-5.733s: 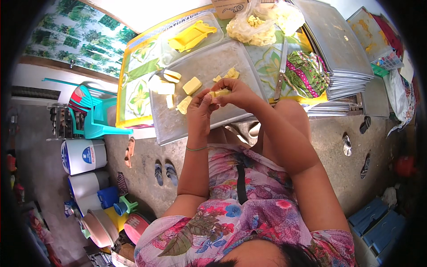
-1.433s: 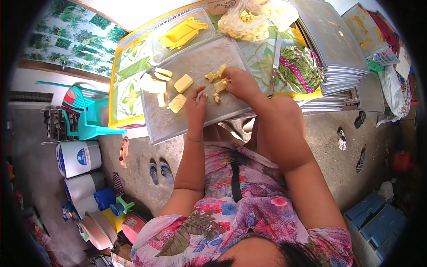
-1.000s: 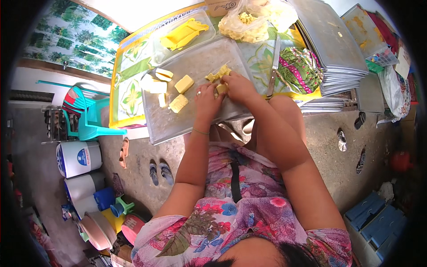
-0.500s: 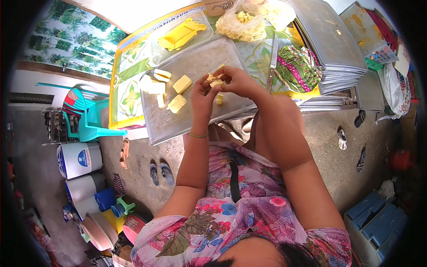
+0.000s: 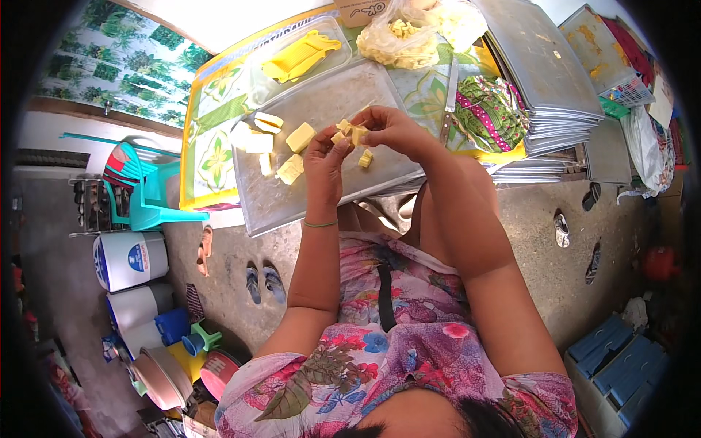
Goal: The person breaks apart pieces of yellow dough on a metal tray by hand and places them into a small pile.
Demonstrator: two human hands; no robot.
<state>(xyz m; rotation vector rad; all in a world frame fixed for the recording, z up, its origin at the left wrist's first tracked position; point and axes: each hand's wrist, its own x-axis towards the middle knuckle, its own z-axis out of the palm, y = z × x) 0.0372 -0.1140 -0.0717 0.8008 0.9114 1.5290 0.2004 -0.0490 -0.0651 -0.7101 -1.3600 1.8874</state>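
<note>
Over a grey metal tray (image 5: 332, 95), my two hands meet with pale yellow pieces that look like cheese or butter. My left hand (image 5: 322, 162) pinches one small piece (image 5: 339, 136) between thumb and fingers. In my right hand (image 5: 396, 133) the fingers curl round another small piece (image 5: 358, 134). A loose cut piece (image 5: 365, 158) lies on the tray just below my right hand. Left of my hands, on the tray, are several larger pale yellow blocks (image 5: 299, 137), one of them scored (image 5: 290, 169).
A long knife (image 5: 448, 102) lies right of the tray, beside a bunched green and pink cloth (image 5: 491, 113). Behind are a clear bag of cut yellow pieces (image 5: 400, 47) and a plastic container holding something yellow (image 5: 300, 57). Stacked metal trays (image 5: 558, 120) stand at the right.
My left hand has shifted slightly left and down, and the pieces between my hands show more plainly. The loose piece by my right hand is less covered.
</note>
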